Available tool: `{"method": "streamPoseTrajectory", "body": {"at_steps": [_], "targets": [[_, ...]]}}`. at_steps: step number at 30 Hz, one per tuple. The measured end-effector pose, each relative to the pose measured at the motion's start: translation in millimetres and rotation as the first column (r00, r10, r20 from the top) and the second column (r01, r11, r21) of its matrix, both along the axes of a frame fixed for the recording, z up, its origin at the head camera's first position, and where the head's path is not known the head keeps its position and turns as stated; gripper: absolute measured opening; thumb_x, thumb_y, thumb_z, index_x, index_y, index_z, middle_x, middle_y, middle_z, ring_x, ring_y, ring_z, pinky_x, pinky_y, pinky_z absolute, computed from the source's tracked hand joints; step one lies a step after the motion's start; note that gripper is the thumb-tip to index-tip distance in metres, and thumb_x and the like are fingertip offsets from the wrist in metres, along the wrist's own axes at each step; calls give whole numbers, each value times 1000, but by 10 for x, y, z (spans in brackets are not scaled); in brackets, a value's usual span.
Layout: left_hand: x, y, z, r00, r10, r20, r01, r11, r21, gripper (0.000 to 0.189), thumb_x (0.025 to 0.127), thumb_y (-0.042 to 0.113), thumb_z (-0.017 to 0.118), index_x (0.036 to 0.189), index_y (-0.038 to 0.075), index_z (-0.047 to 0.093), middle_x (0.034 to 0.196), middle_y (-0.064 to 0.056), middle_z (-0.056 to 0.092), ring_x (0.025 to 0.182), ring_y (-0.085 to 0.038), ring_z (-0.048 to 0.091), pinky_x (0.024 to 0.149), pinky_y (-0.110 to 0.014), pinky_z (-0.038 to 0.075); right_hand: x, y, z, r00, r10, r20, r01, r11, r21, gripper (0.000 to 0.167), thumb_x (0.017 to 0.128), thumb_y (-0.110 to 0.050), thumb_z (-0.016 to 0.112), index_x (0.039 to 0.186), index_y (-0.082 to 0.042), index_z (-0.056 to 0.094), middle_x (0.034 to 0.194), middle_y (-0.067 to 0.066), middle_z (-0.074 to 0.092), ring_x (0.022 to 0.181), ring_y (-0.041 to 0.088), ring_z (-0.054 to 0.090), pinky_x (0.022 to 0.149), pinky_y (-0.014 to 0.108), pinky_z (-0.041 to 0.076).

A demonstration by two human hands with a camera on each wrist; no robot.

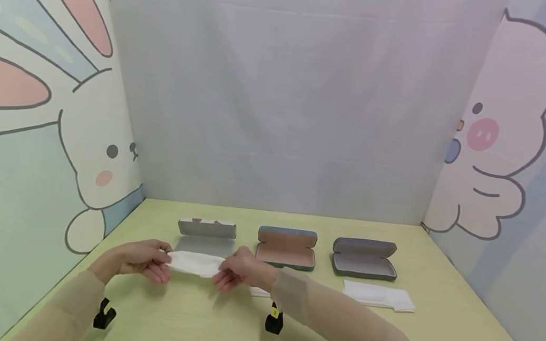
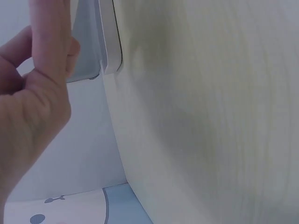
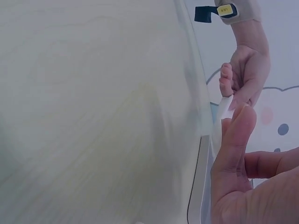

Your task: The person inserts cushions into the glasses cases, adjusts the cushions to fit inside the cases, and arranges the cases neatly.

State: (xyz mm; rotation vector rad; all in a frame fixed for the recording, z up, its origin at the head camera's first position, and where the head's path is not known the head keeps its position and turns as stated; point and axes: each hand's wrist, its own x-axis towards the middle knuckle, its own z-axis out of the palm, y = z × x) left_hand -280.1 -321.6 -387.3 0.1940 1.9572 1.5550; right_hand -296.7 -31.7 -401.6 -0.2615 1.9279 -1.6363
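Observation:
A folded white cloth (image 1: pixel 195 264) is stretched between both hands above the table, just in front of the left glasses case (image 1: pixel 207 229). Its left end is pinched by my left hand (image 1: pixel 143 258), its right end by my right hand (image 1: pixel 243 269). That case stands with its lid raised and shows a grey inside. In the right wrist view the cloth (image 3: pixel 223 112) runs from one hand to the other beside the case's edge (image 3: pixel 198 186). The left wrist view shows my left hand (image 2: pixel 42 88) near a case corner (image 2: pixel 111 56); most of the cloth is outside that view.
An open glasses case (image 1: pixel 286 249) with a pink lining stands in the middle, and another open dark grey one (image 1: pixel 364 259) to its right. A folded white cloth (image 1: pixel 378 295) lies before the right case. Another white cloth (image 1: pixel 259 292) is partly hidden behind my right forearm.

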Motion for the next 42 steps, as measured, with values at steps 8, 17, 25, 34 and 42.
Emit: {"method": "streamPoseTrajectory", "body": {"at_steps": [8,17,25,34,42], "targets": [[-30,-21,75,1000,-5,1,5,1000,25,22,100,9,46,112,-5,35,79,-9,74,69,-14,72,69,-30,62,-67,23,108,1000,9,10,-8,1000,-26,14,91,-1,57,92,9,66,73,18,73,47,12,63,47,23,55],[-108,-43,111,1000,-16,8,15,997,75,18,101,9,45,109,-2,33,80,-9,74,72,-15,73,71,-30,62,-160,57,186,999,53,13,-53,998,-35,16,93,-4,56,92,7,68,67,8,70,49,11,63,51,22,57],[-167,-54,122,1000,-4,6,3,996,92,17,102,9,43,110,-2,33,81,-9,74,73,-14,73,71,-29,62,-252,68,246,998,54,8,-54,998,-39,16,92,-6,58,93,6,68,67,8,70,50,11,64,52,22,57],[-209,-53,163,999,-33,29,28,986,167,10,103,7,39,104,0,32,82,-7,74,75,-13,74,72,-26,61,-321,78,264,997,68,30,-65,995,-82,16,92,-6,58,94,6,69,68,9,71,50,11,64,52,22,57],[-235,-87,138,999,-22,47,12,979,202,6,103,6,37,105,2,33,83,-7,75,76,-13,74,73,-26,61,-334,97,284,995,93,40,-88,989,-117,17,94,-7,57,96,5,69,69,7,71,51,10,64,54,22,57]]}}
